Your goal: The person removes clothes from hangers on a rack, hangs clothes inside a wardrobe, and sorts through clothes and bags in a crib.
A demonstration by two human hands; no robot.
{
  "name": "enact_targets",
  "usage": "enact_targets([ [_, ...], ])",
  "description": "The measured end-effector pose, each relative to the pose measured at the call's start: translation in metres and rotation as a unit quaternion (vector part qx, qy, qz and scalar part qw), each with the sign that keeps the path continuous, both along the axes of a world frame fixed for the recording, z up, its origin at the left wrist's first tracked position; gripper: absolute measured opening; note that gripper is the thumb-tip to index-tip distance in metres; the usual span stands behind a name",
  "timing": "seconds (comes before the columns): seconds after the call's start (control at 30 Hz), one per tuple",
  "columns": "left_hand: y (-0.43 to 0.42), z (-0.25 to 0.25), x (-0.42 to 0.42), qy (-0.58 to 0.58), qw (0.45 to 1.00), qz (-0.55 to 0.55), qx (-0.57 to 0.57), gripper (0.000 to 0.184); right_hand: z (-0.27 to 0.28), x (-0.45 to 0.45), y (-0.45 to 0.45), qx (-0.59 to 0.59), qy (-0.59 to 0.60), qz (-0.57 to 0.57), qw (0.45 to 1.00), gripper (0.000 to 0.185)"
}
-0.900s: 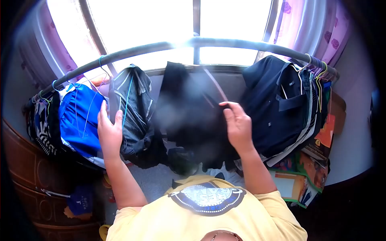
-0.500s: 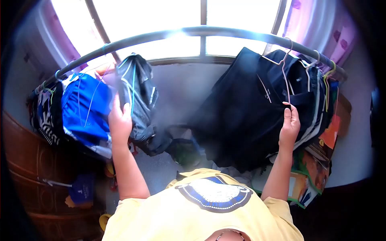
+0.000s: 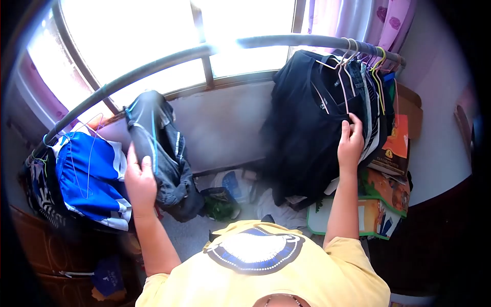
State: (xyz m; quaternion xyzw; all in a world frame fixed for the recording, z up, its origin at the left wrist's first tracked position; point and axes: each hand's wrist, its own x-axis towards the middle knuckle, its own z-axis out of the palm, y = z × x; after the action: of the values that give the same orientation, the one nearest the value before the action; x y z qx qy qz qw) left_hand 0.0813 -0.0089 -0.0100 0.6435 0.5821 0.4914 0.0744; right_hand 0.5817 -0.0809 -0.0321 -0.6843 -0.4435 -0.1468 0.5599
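While the right hand point(image 3: 351, 143) pinches it, the shirt point(image 3: 302, 138) partly blurs.

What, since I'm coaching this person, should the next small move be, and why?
Probably ease the right hand off the black shirt: its hanger appears hooked over the rail, while the left hand touches a grey garment that may need both.

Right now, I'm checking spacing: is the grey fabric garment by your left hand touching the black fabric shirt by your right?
Apart: the head view shows wall filling the gap between the grey garment and the black shirt.
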Motion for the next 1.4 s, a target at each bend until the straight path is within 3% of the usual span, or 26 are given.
enact_targets([
  [0.1,-0.003,0.003,0.041,-0.021,0.998,-0.050,0.016,0.049,0.011,-0.038,-0.006,0.102,-0.265,-0.086,0.955,0.034],
  [0.13,-0.006,0.009,0.058,-0.050,0.997,-0.066,-0.004,0.050,0.008,-0.054,-0.006,0.128,-0.248,-0.041,0.959,0.029],
  [0.2,-0.011,0.012,0.086,-0.052,0.993,-0.083,-0.061,0.055,0.003,-0.091,-0.008,0.072,-0.146,0.130,0.978,0.025],
  [0.27,-0.015,0.016,0.113,-0.066,0.986,-0.122,-0.094,0.059,0.011,-0.136,-0.004,-0.008,-0.067,0.288,0.955,0.022],
  [0.3,-0.015,0.018,0.122,-0.034,0.980,-0.138,-0.139,0.063,0.001,-0.147,0.004,-0.026,-0.025,0.351,0.936,0.032],
  [0.33,-0.015,0.011,0.131,-0.045,0.979,-0.178,-0.092,0.069,0.001,-0.160,0.011,-0.029,0.038,0.405,0.913,0.038],
  [0.4,-0.019,0.018,0.144,-0.046,0.956,-0.263,-0.119,0.075,0.007,-0.180,0.021,-0.044,0.158,0.491,0.855,0.050],
  [0.43,-0.015,0.012,0.152,-0.030,0.951,-0.293,-0.091,0.077,0.022,-0.183,0.021,-0.087,0.167,0.502,0.844,0.066],
  [0.47,-0.014,0.005,0.155,-0.013,0.943,-0.325,-0.067,0.078,0.020,-0.182,0.027,-0.083,0.137,0.463,0.872,0.055],
  [0.57,-0.021,0.011,0.140,-0.071,0.892,-0.420,-0.150,0.079,0.033,-0.189,0.040,-0.114,0.186,0.472,0.854,0.031],
  [0.67,-0.016,-0.010,0.109,-0.075,0.870,-0.471,-0.121,0.071,0.035,-0.187,0.043,-0.140,0.194,0.439,0.866,0.021],
  [0.77,-0.020,-0.017,0.061,-0.082,0.905,-0.397,-0.126,0.055,0.026,-0.185,0.049,-0.121,0.221,0.418,0.873,0.019],
  [0.83,-0.017,-0.025,0.019,-0.109,0.937,-0.331,-0.037,0.039,0.023,-0.185,0.052,-0.128,0.232,0.421,0.867,0.020],
  [0.87,-0.020,-0.014,-0.004,-0.129,0.953,-0.267,-0.066,0.035,0.026,-0.195,0.051,-0.114,0.219,0.417,0.875,0.024],
  [0.93,-0.014,-0.020,-0.045,-0.246,0.951,-0.187,-0.021,0.026,0.031,-0.218,0.049,-0.135,0.117,0.370,0.912,0.032],
  [1.03,-0.016,-0.012,-0.104,-0.308,0.946,-0.077,0.070,0.025,0.027,-0.232,0.056,-0.219,0.014,0.302,0.928,0.040],
  [1.2,-0.034,-0.019,-0.159,-0.231,0.961,0.025,0.149,0.026,0.007,-0.211,0.070,-0.088,0.275,0.282,0.915,0.036],
  [1.37,-0.042,-0.030,-0.207,-0.202,0.964,0.067,0.158,0.026,0.003,-0.136,0.065,-0.056,0.303,0.130,0.942,0.070],
  [1.4,-0.045,-0.033,-0.211,-0.202,0.963,0.086,0.155,0.025,0.008,-0.130,0.059,-0.066,0.288,0.084,0.952,0.069],
])
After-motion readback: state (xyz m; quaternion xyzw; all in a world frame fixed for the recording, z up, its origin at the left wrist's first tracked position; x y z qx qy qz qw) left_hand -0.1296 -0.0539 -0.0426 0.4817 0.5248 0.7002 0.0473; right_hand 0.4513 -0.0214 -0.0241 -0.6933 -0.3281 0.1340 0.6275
